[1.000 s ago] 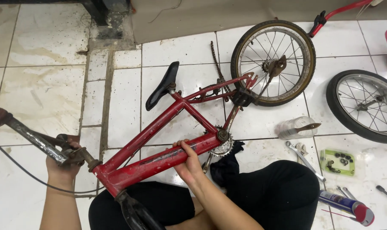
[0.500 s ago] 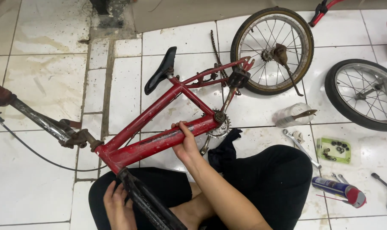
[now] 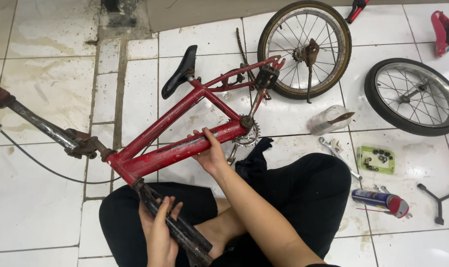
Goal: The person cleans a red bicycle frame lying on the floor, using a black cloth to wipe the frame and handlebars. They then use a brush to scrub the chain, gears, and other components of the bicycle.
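Old gray handlebar stem [image 3: 41, 126] at far left, pointing up and away. Red bike frame [image 3: 185, 143] lying across the lap, long tube slanting from low left to high right. Left hand [image 3: 157, 230] low down, fingers curled loosely around the dark fork [image 3: 175, 227]. Right hand [image 3: 212, 153] closed around the frame's thick tube, by the chainring [image 3: 246, 136]. 2 loose wheels [image 3: 303, 49] far right.

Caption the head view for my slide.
Right hand holds red bike frame, left hand on its fork, wheels off.
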